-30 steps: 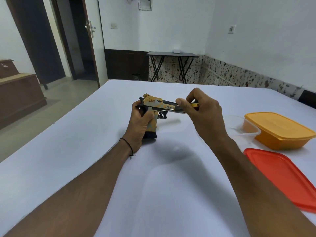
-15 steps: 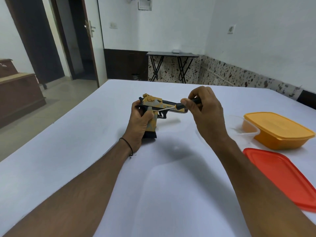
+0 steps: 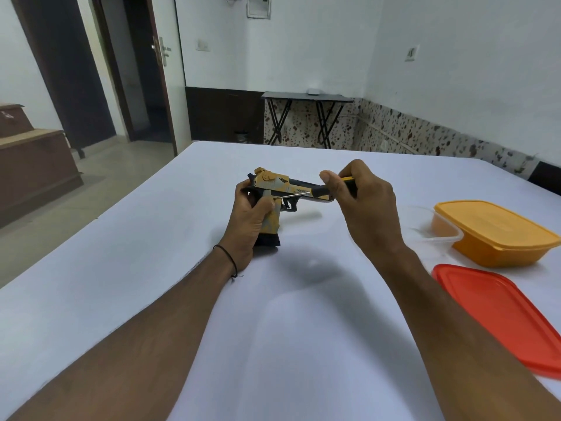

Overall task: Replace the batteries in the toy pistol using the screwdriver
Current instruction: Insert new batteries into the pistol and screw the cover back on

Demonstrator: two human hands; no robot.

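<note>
The room is bright with soft light. Gray shadows lie on the white counter (image 3: 151, 268) under the arms. Walls bend at the frame's edges. The picture looks sharp.

The right hand (image 3: 368, 208) has rolled the screwdriver (image 3: 320, 189) handle between thumb and fingers. Its thumb tip (image 3: 326, 177) now sits slightly farther right along the toy pistol (image 3: 273, 180) and a touch higher than a second ago. The yellow stripe (image 3: 346, 178) at the handle's right end, turned out of sight half a second ago, shows again beside the curled fingers.
</note>
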